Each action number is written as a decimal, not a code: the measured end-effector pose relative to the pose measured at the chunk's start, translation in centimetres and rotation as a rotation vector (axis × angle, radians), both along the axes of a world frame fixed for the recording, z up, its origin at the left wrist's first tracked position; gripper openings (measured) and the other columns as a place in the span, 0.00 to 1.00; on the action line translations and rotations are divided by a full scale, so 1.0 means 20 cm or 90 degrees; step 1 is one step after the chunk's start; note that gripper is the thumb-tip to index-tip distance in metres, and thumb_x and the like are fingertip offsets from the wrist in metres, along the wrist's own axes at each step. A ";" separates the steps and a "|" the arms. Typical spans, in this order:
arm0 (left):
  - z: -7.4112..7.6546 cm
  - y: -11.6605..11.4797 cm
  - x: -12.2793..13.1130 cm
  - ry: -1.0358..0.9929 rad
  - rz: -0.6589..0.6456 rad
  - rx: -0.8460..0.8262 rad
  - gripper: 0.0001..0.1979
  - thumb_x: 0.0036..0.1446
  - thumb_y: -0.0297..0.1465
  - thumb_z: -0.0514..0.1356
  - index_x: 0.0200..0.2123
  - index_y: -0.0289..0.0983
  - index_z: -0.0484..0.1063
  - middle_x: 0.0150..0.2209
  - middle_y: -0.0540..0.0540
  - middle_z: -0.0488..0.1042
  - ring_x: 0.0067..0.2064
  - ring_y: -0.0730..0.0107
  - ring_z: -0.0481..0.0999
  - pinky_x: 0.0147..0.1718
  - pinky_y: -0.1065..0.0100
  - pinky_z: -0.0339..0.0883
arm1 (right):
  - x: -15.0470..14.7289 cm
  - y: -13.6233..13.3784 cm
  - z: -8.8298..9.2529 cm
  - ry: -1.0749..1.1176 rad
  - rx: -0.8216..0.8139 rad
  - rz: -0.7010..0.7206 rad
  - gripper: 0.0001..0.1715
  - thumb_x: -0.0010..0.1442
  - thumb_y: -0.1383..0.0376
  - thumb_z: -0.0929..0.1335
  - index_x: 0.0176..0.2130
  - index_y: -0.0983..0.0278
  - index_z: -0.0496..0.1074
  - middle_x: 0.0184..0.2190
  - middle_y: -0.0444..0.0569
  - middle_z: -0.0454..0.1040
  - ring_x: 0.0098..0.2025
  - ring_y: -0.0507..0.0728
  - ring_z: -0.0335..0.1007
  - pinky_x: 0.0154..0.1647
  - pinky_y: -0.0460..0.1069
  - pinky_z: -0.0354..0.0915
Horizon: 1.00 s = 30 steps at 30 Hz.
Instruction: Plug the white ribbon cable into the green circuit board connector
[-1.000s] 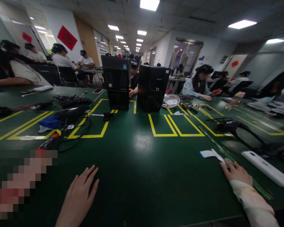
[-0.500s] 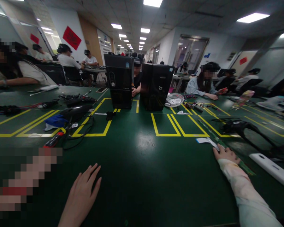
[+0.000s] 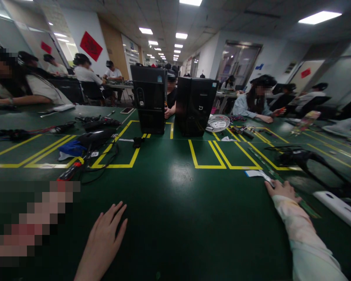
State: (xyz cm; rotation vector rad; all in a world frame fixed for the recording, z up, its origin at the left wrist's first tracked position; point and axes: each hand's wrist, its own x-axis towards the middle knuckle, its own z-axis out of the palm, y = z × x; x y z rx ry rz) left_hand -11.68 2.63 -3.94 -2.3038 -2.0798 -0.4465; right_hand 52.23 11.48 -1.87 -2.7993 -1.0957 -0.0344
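Nearest, the left hand (image 3: 107, 234) is palm down over the dark green tabletop (image 3: 193, 230), its fingers lightly fanned and the thumb set apart. A little farther out and well to its right, the right hand (image 3: 283, 191) lies across a long green strip (image 3: 309, 208), which runs out beneath it both ahead and behind; its fingers are bent downward, and whether they pinch the strip or merely rest on it I cannot tell from this angle. A white ribbon (image 3: 253, 173) with a blue end lies just ahead and to the left of those fingers, reaching back to the fingertips. To the right of the right hand is a long white case (image 3: 337, 210), with a black frame (image 3: 295, 157) beyond it. Ahead and left of the left hand lie a red-and-black handle (image 3: 71, 171), a blue cloth (image 3: 71, 149) and a dark cord (image 3: 115, 154). Past both hands, yellow tape (image 3: 114, 166) outlines boxes on the table. Farther off, between the two hands' lines, stand a left computer tower (image 3: 150, 101) and a right computer tower (image 3: 194, 107), with a white basket (image 3: 219, 123) beside the latter. A co-worker's hand (image 3: 170, 112) shows between the towers, and other people sit at tables behind.
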 end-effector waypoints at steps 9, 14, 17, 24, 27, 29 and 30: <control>0.00 0.00 0.00 0.022 0.003 -0.016 0.30 0.62 0.45 0.43 0.62 0.36 0.59 0.63 0.40 0.60 0.64 0.53 0.57 0.60 0.46 0.52 | -0.01 0.01 0.00 0.003 0.014 -0.004 0.32 0.64 0.48 0.51 0.54 0.64 0.65 0.64 0.62 0.47 0.64 0.71 0.43 0.54 0.71 0.49; 0.00 0.00 0.00 0.025 0.001 -0.015 0.30 0.62 0.45 0.43 0.61 0.36 0.60 0.63 0.39 0.60 0.64 0.53 0.57 0.60 0.46 0.52 | 0.01 -0.01 -0.01 -0.005 0.025 0.008 0.31 0.64 0.49 0.53 0.51 0.67 0.67 0.63 0.64 0.51 0.65 0.66 0.41 0.57 0.68 0.48; 0.00 0.00 0.00 0.020 0.000 -0.008 0.30 0.62 0.45 0.43 0.61 0.36 0.60 0.63 0.39 0.61 0.64 0.53 0.58 0.60 0.47 0.52 | 0.03 -0.03 -0.01 -0.005 0.028 0.011 0.31 0.63 0.50 0.55 0.51 0.68 0.67 0.60 0.66 0.55 0.64 0.67 0.44 0.57 0.69 0.49; 0.01 0.00 0.01 0.012 -0.003 0.024 0.28 0.62 0.43 0.44 0.60 0.36 0.62 0.62 0.40 0.63 0.63 0.53 0.60 0.60 0.47 0.52 | 0.08 -0.04 -0.02 -0.026 0.030 0.022 0.33 0.62 0.50 0.55 0.51 0.71 0.68 0.56 0.70 0.61 0.62 0.72 0.48 0.54 0.71 0.52; 0.01 0.00 0.01 0.015 -0.007 0.028 0.28 0.62 0.43 0.45 0.60 0.36 0.61 0.62 0.40 0.63 0.63 0.54 0.60 0.60 0.47 0.52 | 0.09 -0.05 -0.04 -0.054 0.035 0.048 0.33 0.62 0.51 0.53 0.51 0.71 0.68 0.57 0.67 0.61 0.63 0.73 0.46 0.53 0.72 0.52; 0.00 0.00 0.01 0.019 -0.006 0.025 0.28 0.62 0.43 0.45 0.61 0.37 0.61 0.62 0.40 0.62 0.63 0.54 0.59 0.60 0.47 0.52 | 0.09 -0.05 -0.05 -0.071 0.033 0.079 0.32 0.63 0.53 0.53 0.51 0.70 0.69 0.59 0.64 0.60 0.64 0.73 0.42 0.55 0.72 0.50; 0.00 0.00 0.01 0.021 -0.005 0.023 0.28 0.62 0.43 0.45 0.61 0.37 0.60 0.62 0.40 0.62 0.63 0.54 0.59 0.60 0.47 0.52 | 0.09 -0.05 -0.06 -0.075 0.031 0.097 0.32 0.62 0.54 0.53 0.51 0.71 0.69 0.60 0.63 0.59 0.64 0.73 0.42 0.56 0.71 0.49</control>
